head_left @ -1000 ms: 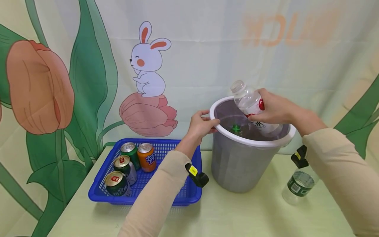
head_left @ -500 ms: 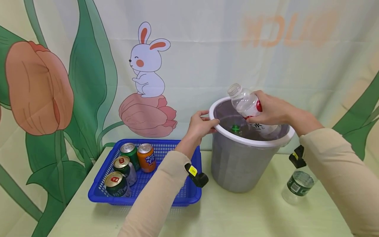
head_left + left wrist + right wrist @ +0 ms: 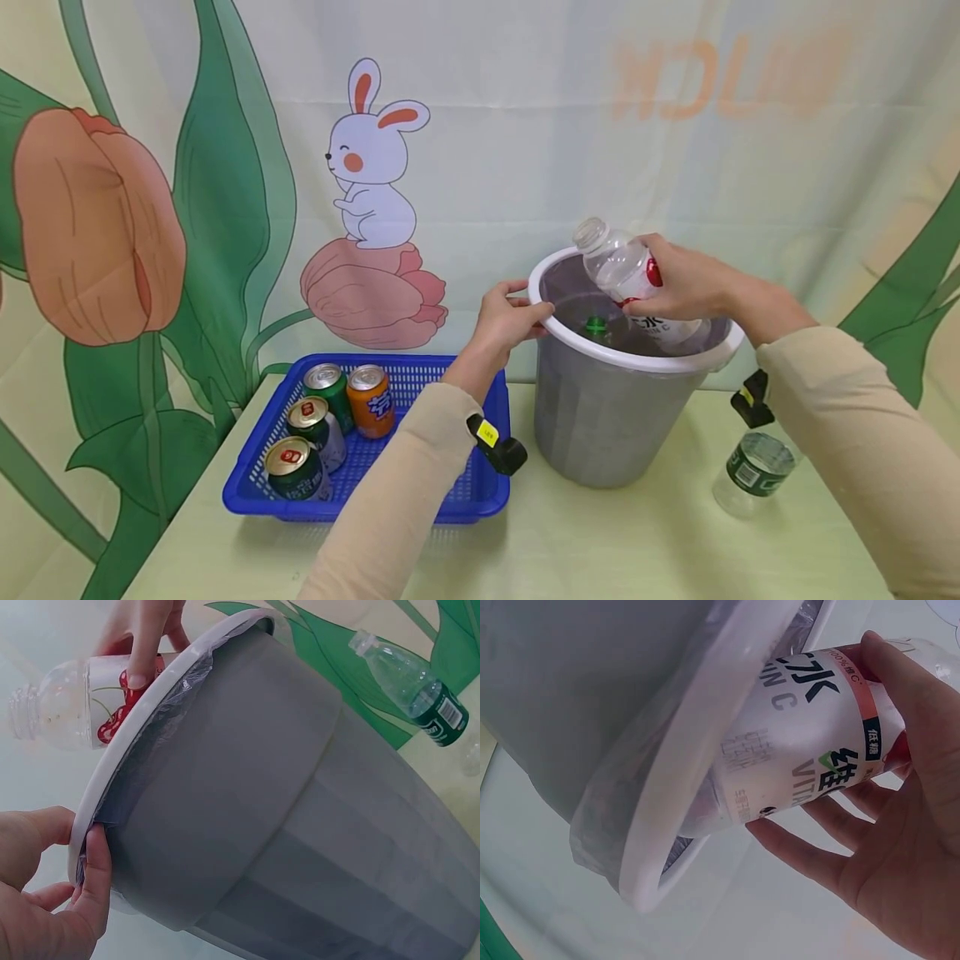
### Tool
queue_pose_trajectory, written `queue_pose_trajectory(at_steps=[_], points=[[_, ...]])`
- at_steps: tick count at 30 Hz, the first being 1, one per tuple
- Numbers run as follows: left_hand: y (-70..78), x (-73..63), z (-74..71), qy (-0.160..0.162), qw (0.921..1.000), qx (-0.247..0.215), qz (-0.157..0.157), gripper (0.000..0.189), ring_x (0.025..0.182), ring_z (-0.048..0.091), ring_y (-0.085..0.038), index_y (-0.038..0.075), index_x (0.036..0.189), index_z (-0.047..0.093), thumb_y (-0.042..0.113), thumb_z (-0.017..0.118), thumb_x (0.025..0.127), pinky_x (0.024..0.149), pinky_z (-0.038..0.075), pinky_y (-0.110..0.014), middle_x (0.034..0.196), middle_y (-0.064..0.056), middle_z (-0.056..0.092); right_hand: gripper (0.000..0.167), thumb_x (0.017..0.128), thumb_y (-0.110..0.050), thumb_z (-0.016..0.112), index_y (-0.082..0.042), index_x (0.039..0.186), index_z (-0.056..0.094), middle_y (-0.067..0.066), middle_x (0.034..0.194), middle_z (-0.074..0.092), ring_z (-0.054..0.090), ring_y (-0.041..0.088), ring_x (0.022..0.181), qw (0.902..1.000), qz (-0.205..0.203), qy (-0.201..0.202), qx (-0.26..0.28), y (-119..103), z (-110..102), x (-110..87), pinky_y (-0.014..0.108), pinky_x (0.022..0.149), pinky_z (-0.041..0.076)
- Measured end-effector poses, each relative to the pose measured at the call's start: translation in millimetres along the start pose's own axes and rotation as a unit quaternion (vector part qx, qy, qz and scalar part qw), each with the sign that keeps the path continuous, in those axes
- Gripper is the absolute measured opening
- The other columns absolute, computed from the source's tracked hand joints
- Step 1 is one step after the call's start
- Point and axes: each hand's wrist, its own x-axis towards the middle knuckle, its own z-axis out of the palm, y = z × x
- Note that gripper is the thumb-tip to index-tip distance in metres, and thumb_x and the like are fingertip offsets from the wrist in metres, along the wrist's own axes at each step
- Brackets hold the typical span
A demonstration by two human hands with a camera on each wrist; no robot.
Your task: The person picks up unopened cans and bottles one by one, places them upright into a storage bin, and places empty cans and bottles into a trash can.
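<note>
My left hand (image 3: pixel 508 320) grips the white rim of a grey trash bin (image 3: pixel 607 425) on its left side. In the left wrist view, the fingers of that hand (image 3: pixel 75 889) wrap the rim and the clear liner folded over it. My right hand (image 3: pixel 693 279) holds a clear plastic bottle (image 3: pixel 617 260) with a white and red label, uncapped. The bottle lies tilted across the bin's mouth, its neck up and to the left. Its lower end dips inside the rim, as the right wrist view of the bottle (image 3: pixel 795 735) shows. Inside the bin, a green cap (image 3: pixel 596 324) tops another bottle.
A clear bottle with a green label (image 3: pixel 753 475) stands on the table right of the bin, below my right sleeve. To the left sits a blue basket (image 3: pixel 491 496) with an orange can (image 3: pixel 371 404) and several green ones. A printed curtain (image 3: pixel 495 167) hangs behind.
My right hand and the bottle have moved slightly down and left, lower over the bin. My left hand keeps its grip on the rim.
</note>
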Motion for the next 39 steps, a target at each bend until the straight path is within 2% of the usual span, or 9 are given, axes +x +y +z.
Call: queue_pose_trajectory(at_steps=[8,15,23,30,35,39], points=[[-0.9,1.7,-0.5,0.0,1.0,0.001,0.001,0.058,0.074,0.065,-0.019,0.01,0.133,0.042,0.009,0.068,0.082,0.069,0.056,-0.027,0.111,-0.013,0.055,0.084,0.083,-0.034,0.066,-0.007,0.145,0.015,0.027,0.13,0.045,0.046,0.039,0.119,0.9998,-0.014,-0.011,-0.003,4,-2,-1.7,0.054,0.096,0.038],[-0.6,2.1,-0.5,-0.003,1.0,0.0,-0.002,0.058,0.075,0.065,-0.019,0.01,0.134,0.041,0.008,0.067,0.082,0.068,0.056,-0.026,0.111,-0.013,0.055,0.083,0.087,-0.038,0.06,-0.011,0.148,0.01,0.026,0.137,0.038,0.044,0.041,0.12,0.9999,-0.003,-0.013,-0.009,5,-8,-5.1,0.056,0.096,0.038],[-0.4,2.9,0.0,-0.002,1.0,0.0,-0.004,0.058,0.075,0.065,-0.018,0.01,0.134,0.042,0.009,0.068,0.082,0.068,0.056,-0.025,0.111,-0.013,0.055,0.07,0.089,-0.037,0.057,-0.008,0.144,0.025,0.022,0.136,0.041,0.047,0.038,0.119,0.9991,-0.015,0.028,-0.028,9,-14,-8.0,0.053,0.094,0.04],[0.6,0.6,0.0,-0.004,1.0,0.0,-0.005,0.059,0.074,0.065,-0.018,0.011,0.134,0.042,0.009,0.068,0.081,0.067,0.056,-0.025,0.111,-0.013,0.055,0.053,0.089,-0.036,0.057,-0.007,0.131,0.043,0.017,0.126,0.052,0.053,0.033,0.11,0.9971,-0.027,0.055,-0.045,10,-19,-15.1,0.049,0.088,0.045],[-0.2,1.0,0.0,-0.003,1.0,0.002,-0.004,0.059,0.074,0.065,-0.018,0.011,0.134,0.042,0.01,0.068,0.082,0.067,0.056,-0.025,0.112,-0.013,0.055,0.03,0.089,-0.029,0.059,-0.007,0.109,0.057,0.011,0.105,0.062,0.06,0.026,0.095,0.9943,-0.034,0.079,-0.063,10,-20,-20.0,0.044,0.079,0.048],[-0.8,1.2,0.1,-0.004,1.0,0.002,-0.002,0.059,0.075,0.065,-0.018,0.011,0.134,0.042,0.01,0.068,0.082,0.067,0.056,-0.025,0.111,-0.013,0.055,0.016,0.088,-0.023,0.058,-0.01,0.098,0.059,0.005,0.093,0.063,0.06,0.019,0.082,0.9915,-0.037,0.092,-0.085,10,-20,-23.9,0.038,0.069,0.048]])
